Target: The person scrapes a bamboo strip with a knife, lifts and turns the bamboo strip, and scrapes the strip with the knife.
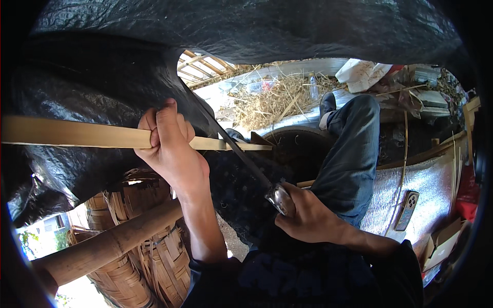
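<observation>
My left hand (172, 141) is closed around a long, pale bamboo strip (77, 135), which runs from the left edge of the view to near the middle. With my right hand (316, 218) I grip a long knife (245, 160) by its rounded handle, which has a shiny metal look. Its dark, narrow blade slants up and to the left, crossing over the strip just right of my left hand. Whether the blade touches the strip, I cannot tell. The strip's far end lies beside a dark, round-edged object (295, 136).
Black plastic sheeting (246, 31) hangs overhead and on the left. A thick bamboo pole (110, 246) and woven baskets (120, 280) stand lower left. Beyond are straw (272, 102) and a clear bottle (313, 86). A phone (406, 211) and a cardboard box (441, 241) lie right.
</observation>
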### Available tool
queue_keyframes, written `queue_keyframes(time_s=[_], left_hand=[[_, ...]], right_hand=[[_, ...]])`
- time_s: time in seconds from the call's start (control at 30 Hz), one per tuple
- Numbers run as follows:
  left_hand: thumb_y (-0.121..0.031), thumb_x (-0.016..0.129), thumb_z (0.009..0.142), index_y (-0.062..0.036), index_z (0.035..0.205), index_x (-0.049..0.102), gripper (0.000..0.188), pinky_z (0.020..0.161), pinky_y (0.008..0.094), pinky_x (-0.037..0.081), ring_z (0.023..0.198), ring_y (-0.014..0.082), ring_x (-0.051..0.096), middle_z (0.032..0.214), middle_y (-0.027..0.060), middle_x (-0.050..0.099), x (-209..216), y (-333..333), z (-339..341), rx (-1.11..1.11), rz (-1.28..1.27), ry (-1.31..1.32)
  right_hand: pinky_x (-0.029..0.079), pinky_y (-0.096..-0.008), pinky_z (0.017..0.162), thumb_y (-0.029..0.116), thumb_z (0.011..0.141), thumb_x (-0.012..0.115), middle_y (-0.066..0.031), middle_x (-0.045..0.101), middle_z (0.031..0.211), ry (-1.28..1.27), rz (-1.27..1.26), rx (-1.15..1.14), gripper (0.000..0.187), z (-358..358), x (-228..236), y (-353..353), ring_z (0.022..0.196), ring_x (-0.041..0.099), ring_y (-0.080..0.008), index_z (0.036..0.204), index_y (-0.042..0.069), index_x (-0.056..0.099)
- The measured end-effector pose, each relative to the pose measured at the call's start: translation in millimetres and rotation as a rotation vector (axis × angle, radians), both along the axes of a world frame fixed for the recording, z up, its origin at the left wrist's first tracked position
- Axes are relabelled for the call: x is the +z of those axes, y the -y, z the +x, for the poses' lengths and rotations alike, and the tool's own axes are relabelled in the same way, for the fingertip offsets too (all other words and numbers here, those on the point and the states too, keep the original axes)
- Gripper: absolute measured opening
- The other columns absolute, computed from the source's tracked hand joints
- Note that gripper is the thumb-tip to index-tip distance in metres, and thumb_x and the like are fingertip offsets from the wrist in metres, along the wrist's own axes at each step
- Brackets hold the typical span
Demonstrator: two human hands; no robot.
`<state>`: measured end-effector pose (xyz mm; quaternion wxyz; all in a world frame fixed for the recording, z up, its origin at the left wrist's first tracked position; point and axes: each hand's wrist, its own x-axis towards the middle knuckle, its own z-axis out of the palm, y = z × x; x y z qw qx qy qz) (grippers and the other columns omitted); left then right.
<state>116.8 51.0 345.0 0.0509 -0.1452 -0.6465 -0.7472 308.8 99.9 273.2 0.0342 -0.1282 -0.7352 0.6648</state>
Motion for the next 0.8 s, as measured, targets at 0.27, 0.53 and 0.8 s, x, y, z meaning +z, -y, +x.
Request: queue_keyframes(time_s=[0.27,0.53,0.8], left_hand=[[-0.016,0.04,0.085,-0.013,0.052,0.025,0.037,0.041,0.022,0.018,0.041,0.0057,0.018,0.046,-0.0038,0.021,4,17,-25,-0.525,0.106,-0.123],[-0.025,0.037,0.09,-0.0133,0.052,0.022,0.042,0.042,0.0219,0.016,0.042,0.0058,0.016,0.046,-0.0033,0.021,0,24,-27,-0.625,0.176,0.006],[-0.024,0.035,0.09,-0.0131,0.052,0.022,0.042,0.041,0.0222,0.016,0.041,0.006,0.017,0.045,-0.0029,0.022,0,25,-20,-0.644,0.2,-0.002]], right_hand=[[0.045,-0.039,0.066,0.014,0.07,0.061,-0.021,0.054,0.079,0.031,0.011,0.042,0.052,8,-6,-2,0.071,0.056,-0.0346,0.111,-0.006,0.037],[0.043,-0.0361,0.058,0.014,0.07,0.06,-0.0166,0.05,0.071,-0.058,0.077,0.029,0.046,3,1,-13,0.064,0.054,-0.0289,0.106,-0.005,0.04],[0.043,-0.0321,0.052,0.011,0.068,0.061,-0.0116,0.049,0.072,0.195,-0.121,0.236,0.048,-4,-4,-13,0.06,0.052,-0.0188,0.109,-0.003,0.039]])
